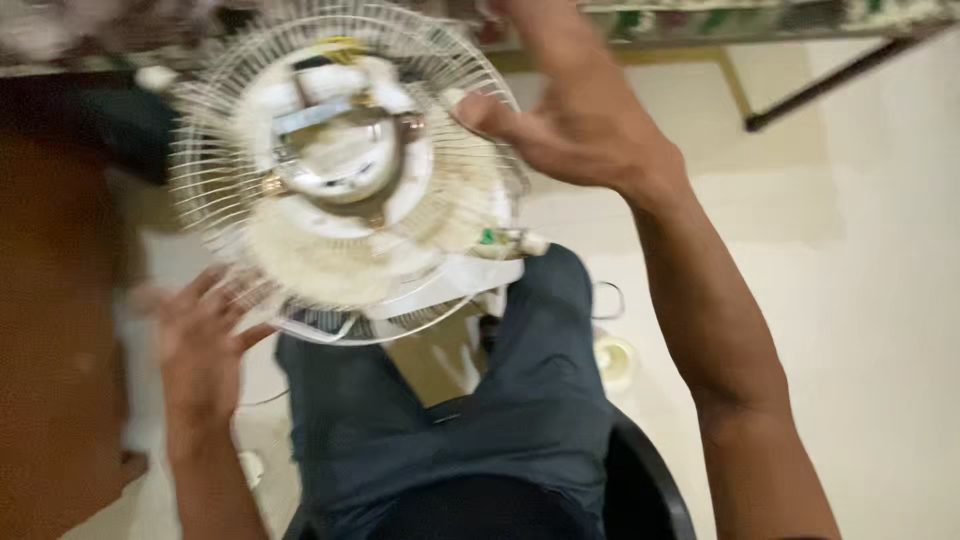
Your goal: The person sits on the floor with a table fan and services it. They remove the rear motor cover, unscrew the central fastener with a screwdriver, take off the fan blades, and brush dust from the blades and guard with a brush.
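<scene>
A white wire fan guard [345, 165] with its motor housing [345, 160] fills the upper left of the frame, resting over the person's lap. The left hand [200, 345], at lower left, has spread fingers touching the guard's lower rim. The right hand [560, 125], upper centre, presses its thumb on the guard's right edge. A small white ring [614, 360] lies on the floor [880, 300] at centre right.
</scene>
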